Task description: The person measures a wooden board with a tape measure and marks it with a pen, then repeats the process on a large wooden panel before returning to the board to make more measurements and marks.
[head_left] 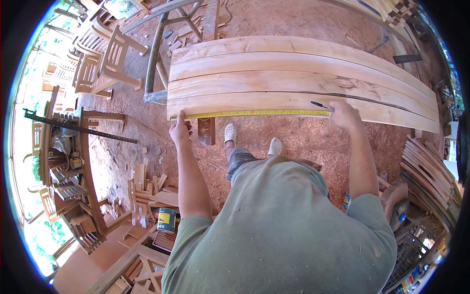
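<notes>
A yellow tape measure (254,113) is stretched along the near edge of the closest wooden plank (215,102). At the plank's left corner my left hand (181,130) pinches the tape's end, its thumb on top and its fingers curled below. My right hand (345,116) is closed at the other end of the stretched tape, near the plank's edge. A dark pen (319,105) sticks out from its fingers, pointing left over the wood. The tape's case is hidden by my right hand. Several planks lie side by side, with a dark crack between the nearer ones.
A metal frame (155,63) stands at the planks' left end. Wooden chairs (110,63) are at the upper left. A paint can (166,220) and wood scraps (147,186) sit at lower left. Stacked boards (431,171) lean at right. Sawdust covers the floor (293,147).
</notes>
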